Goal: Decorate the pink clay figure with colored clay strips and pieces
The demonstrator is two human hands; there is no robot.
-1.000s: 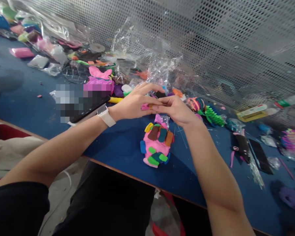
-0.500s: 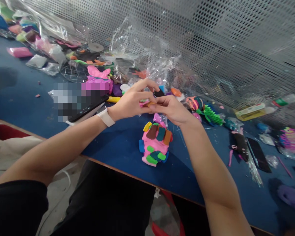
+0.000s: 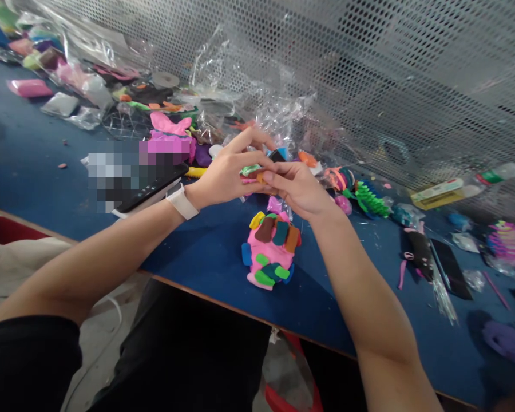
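Observation:
My left hand (image 3: pixel 227 174) and my right hand (image 3: pixel 298 189) meet above the blue table (image 3: pixel 60 189), fingertips pinching a small piece of clay (image 3: pixel 251 170) that shows green and pink between them. My left wrist wears a white watch band (image 3: pixel 181 201). Just below the hands, on the table, lies a pink clay figure (image 3: pixel 271 247) covered with brown, teal, green, yellow and blue patches. A scrap of clear wrap with pink clay (image 3: pixel 278 206) sits right behind the figure.
A dark phone (image 3: pixel 150 186) lies left of my left hand. Crumpled clear plastic (image 3: pixel 257 109) and many coloured clay pieces crowd the back along a perforated metal screen (image 3: pixel 369 68). A green ridged clay shape (image 3: pixel 369 200) and black strips (image 3: pixel 450 269) lie at the right.
Both hands have lifted slightly and stayed joined. The piece between the fingertips has turned, now showing green where pink showed before.

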